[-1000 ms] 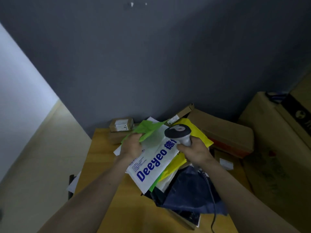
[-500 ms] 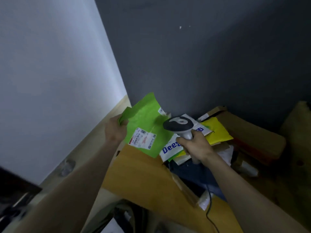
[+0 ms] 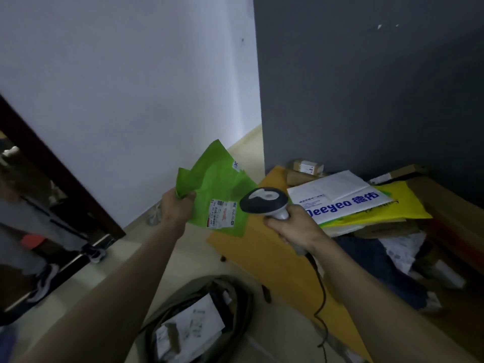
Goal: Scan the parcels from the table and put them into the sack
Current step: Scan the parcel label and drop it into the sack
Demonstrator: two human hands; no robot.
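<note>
Standing against a dark grey wall (image 3: pixel 366 87), the wooden table (image 3: pixel 269 247) carries a loose heap of parcels at its far and right side, while a pale wall (image 3: pixel 125 87) fills the left of the view. On the floor below the table's near edge lies the sack (image 3: pixel 199 318), its mouth open toward the camera, with white-labelled packets visible inside. Topmost on the heap is a white mailer (image 3: pixel 337 197) printed with blue lettering, lying on a yellow mailer (image 3: pixel 403 203); dark blue bags (image 3: pixel 372 260) and brown cardboard boxes (image 3: pixel 442 218) sit under and beside them, and two small cartons (image 3: pixel 305 166) stand at the table's far corner.

Held in the air off the table's left edge, above the floor and higher than the sack, is the green parcel (image 3: pixel 214 184), a crumpled flat mailer with its white shipping label (image 3: pixel 222 214) facing the camera. The left hand (image 3: pixel 176 209) pinches the parcel at its left edge, fingers curled round the plastic. The right hand (image 3: pixel 293 226) is wrapped round the grip of the barcode scanner (image 3: pixel 264 200), whose dark head sits just beside the label, pointing toward it. A black cable (image 3: pixel 320 292) trails from the scanner's handle down over the table.
</note>
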